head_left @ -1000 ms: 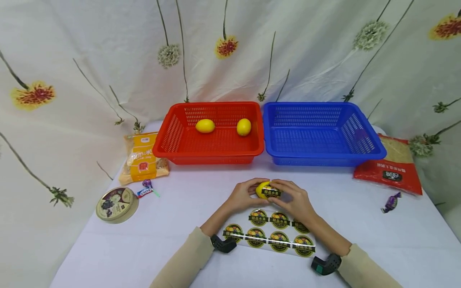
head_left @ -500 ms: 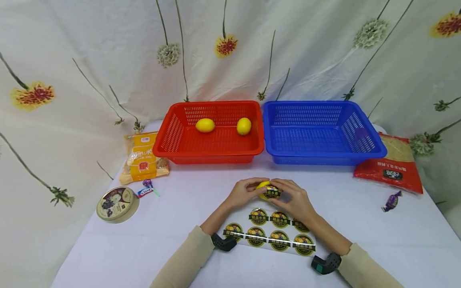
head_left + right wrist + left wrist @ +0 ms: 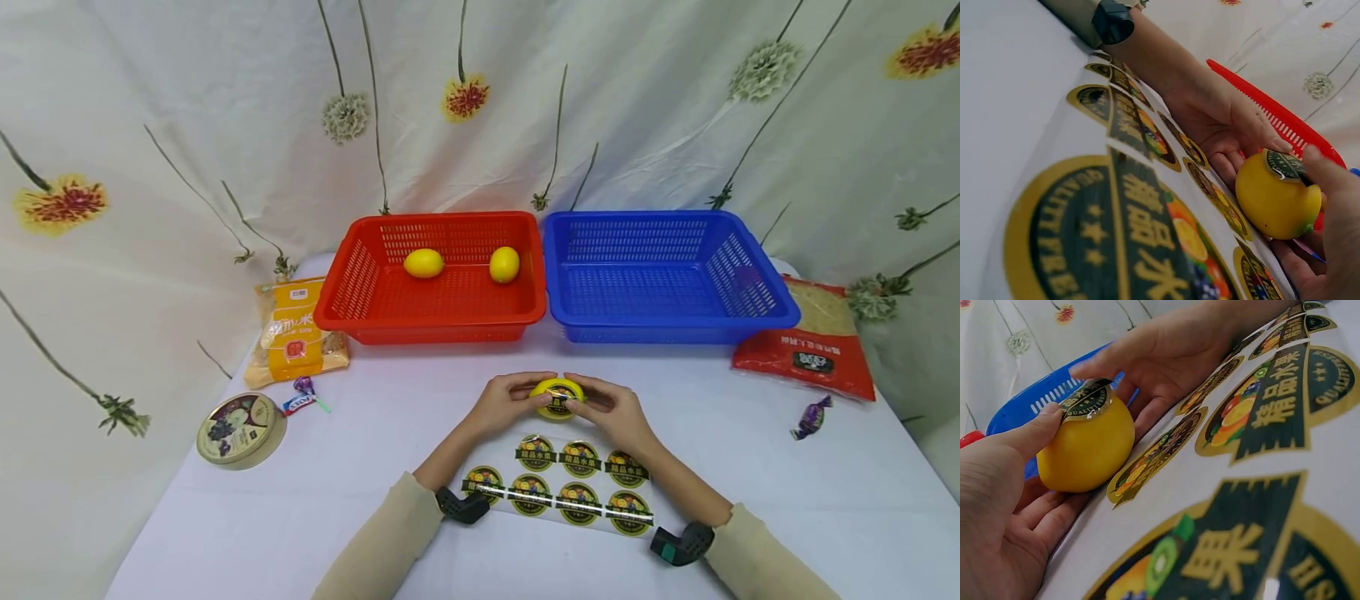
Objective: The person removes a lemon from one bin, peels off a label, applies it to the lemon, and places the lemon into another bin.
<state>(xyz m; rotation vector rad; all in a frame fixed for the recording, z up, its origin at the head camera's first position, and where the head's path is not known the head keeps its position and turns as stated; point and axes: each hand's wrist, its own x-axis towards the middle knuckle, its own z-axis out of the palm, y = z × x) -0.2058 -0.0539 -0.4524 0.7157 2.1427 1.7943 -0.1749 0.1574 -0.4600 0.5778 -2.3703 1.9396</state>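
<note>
White table [image 3: 750, 500], flowered cloth [image 3: 187, 125] hung behind it. At the far edge, two plastic baskets side by side, rims touching: red basket [image 3: 352, 287] on the left with two lemons [image 3: 424, 263] lying apart on its floor, blue basket [image 3: 757, 292] on the right. Orange grain bag [image 3: 296, 333] just left of the red basket; red grain bag [image 3: 813, 346] just right of the blue one. Round tin [image 3: 240, 429] near the left edge, a wrapped candy [image 3: 303, 396] between it and the orange bag; another purple candy [image 3: 810, 417] on the right side.

Sticker sheet [image 3: 558, 487] lies flat in front of the person, between the forearms. Just beyond it, a lemon [image 3: 557, 397] held low over the table between both hands. Left hand [image 3: 506, 404] cups it from the left, thumb on the edge of the round sticker [image 3: 1085, 400] on top. Right hand [image 3: 611, 412] curls around it from the right, fingertip on the sticker's other edge.
</note>
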